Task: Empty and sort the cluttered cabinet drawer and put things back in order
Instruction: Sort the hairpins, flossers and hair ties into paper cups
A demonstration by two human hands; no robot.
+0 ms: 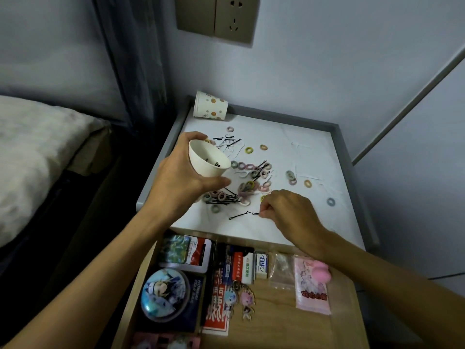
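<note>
My left hand (176,177) grips a white paper cup (207,158), tilted over the cabinet top, with a few black hairpins inside. My right hand (286,212) pinches a black hairpin (255,213) lying on the white cabinet top (314,222). Another hairpin (239,216) lies just left of it. A scatter of small coloured hair rings (247,187) and more hairpins (226,197) covers the middle of the top. Below, the open wooden drawer (289,313) holds a round blue tin (163,293), boxes, keychains (239,298) and a pink packet (312,285).
A second paper cup with coloured dots (210,106) lies on its side at the cabinet's back left corner. A bed (37,152) stands to the left, with a dark gap between. The wall with a socket plate (216,16) is behind.
</note>
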